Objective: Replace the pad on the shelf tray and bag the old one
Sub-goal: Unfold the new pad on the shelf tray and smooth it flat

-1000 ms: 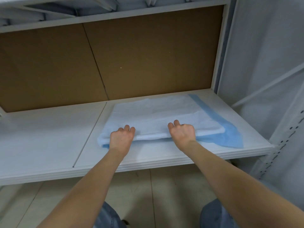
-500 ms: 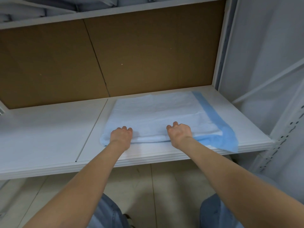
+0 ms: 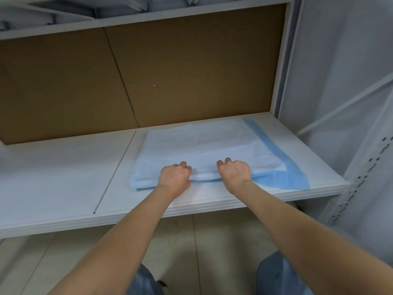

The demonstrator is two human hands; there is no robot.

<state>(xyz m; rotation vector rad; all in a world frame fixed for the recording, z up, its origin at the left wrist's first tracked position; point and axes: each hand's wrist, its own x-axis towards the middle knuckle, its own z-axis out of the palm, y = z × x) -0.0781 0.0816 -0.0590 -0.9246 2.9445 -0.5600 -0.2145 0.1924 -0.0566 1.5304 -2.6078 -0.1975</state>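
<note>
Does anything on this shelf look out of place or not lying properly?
Yes. The pad is not flat: its front part is doubled over into a thick fold, gripped by the left hand and the right hand. Its blue right corner reaches the front edge of the shelf.

Looking like a storeroom / stock area w/ industrial racking, not a home. White shelf boards are sitting side by side in a metal frame, a seam running btwn them. At rt, an upright is showing rows of punched slots, as on adj. warehouse shelving. Brown cardboard sheets are standing in as the bay's back wall. The upper shelf is carrying pale folded stock, cut off at the top edge. White sheeting is hanging along the rt side, w/ a diagonal bar crossing it. A blue-edged pad is lying on the rt board. Pale floor tiles are showing below.
</note>
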